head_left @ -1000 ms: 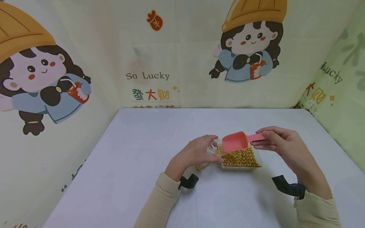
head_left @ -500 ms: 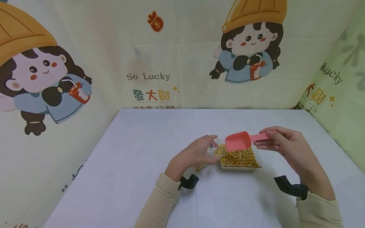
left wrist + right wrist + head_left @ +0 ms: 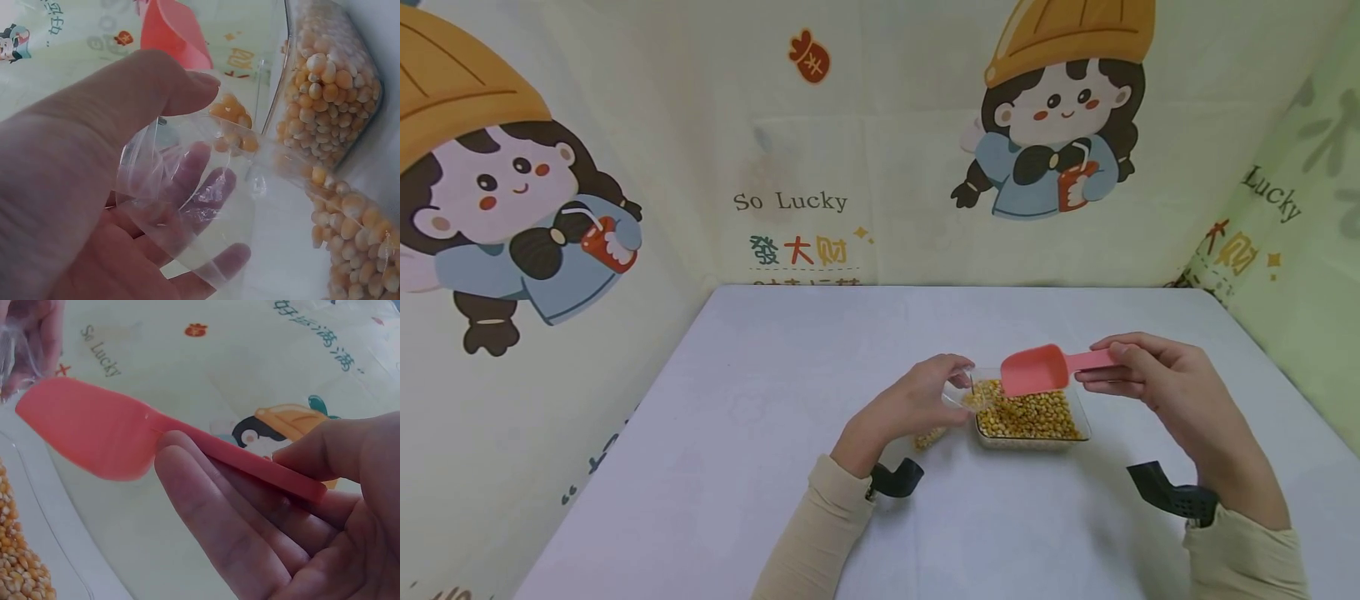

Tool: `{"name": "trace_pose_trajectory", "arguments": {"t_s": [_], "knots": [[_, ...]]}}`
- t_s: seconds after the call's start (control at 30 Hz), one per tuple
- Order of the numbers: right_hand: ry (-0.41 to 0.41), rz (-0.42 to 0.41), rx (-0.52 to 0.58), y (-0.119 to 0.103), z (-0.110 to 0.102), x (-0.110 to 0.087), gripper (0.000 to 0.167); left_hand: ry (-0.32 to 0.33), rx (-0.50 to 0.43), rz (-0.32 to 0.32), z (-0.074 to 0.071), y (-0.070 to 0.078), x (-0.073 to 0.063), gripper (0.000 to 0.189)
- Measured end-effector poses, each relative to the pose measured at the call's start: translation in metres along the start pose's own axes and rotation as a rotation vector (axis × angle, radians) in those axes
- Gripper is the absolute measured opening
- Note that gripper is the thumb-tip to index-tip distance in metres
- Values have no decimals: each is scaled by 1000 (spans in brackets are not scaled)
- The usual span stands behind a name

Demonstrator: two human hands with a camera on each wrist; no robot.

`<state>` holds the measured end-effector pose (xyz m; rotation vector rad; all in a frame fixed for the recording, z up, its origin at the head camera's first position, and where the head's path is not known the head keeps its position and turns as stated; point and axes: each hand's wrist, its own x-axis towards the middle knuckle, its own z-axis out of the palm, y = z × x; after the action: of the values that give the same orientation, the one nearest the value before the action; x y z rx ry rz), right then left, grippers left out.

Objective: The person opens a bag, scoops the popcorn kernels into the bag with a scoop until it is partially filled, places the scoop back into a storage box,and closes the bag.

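Observation:
My left hand (image 3: 913, 396) holds the mouth of a clear plastic bag (image 3: 275, 169), thumb on one side and fingers spread behind the film. Corn kernels (image 3: 359, 237) fill the bag's lower part, and a few more kernels show near its mouth. My right hand (image 3: 1168, 379) grips the handle of a pink scoop (image 3: 1036, 371) between thumb and fingers. The scoop is above a clear rectangular container (image 3: 1030, 444), to the right of the bag's mouth. No kernels show on the scoop in the right wrist view. Corn kernels fill much of the container.
A white table (image 3: 760, 467) carries the container and the bag. Behind it hangs a printed cloth (image 3: 910, 150) with cartoon figures and lettering, and more of it lines both sides. Black wrist-camera mounts (image 3: 897, 479) sit on both wrists.
My right hand has drawn the scoop to the right, away from the bag's mouth. The left hand stays nearly in place, still holding the bag.

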<state>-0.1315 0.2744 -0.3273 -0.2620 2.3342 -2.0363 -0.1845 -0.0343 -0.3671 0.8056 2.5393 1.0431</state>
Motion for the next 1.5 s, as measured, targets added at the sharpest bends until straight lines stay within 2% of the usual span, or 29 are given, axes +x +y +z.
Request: {"name": "trace_pose_trajectory", "arguments": {"t_s": [0.17, 0.23, 0.57, 0.77, 1.1, 1.3, 1.5], "knots": [[83, 70, -191, -2, 1, 0, 44, 6, -9, 41, -3, -1, -1, 64], [93, 81, -227, -2, 0, 0, 47, 12, -12, 59, -5, 0, -2, 64], [73, 87, -268, 1, -9, 0, 43, 55, -31, 103, -14, 1, -6, 60], [90, 96, -293, 2, -14, -1, 41, 75, -26, 102, -17, 3, -9, 59], [94, 154, -361, 2, -16, 0, 48, 123, -46, 125, -26, 3, -15, 53], [97, 167, -400, 3, -18, -1, 50, 116, -50, 87, -21, -3, -10, 47], [82, 176, -391, 4, -19, -1, 51, 110, -58, 62, -16, -9, -5, 62]]}}
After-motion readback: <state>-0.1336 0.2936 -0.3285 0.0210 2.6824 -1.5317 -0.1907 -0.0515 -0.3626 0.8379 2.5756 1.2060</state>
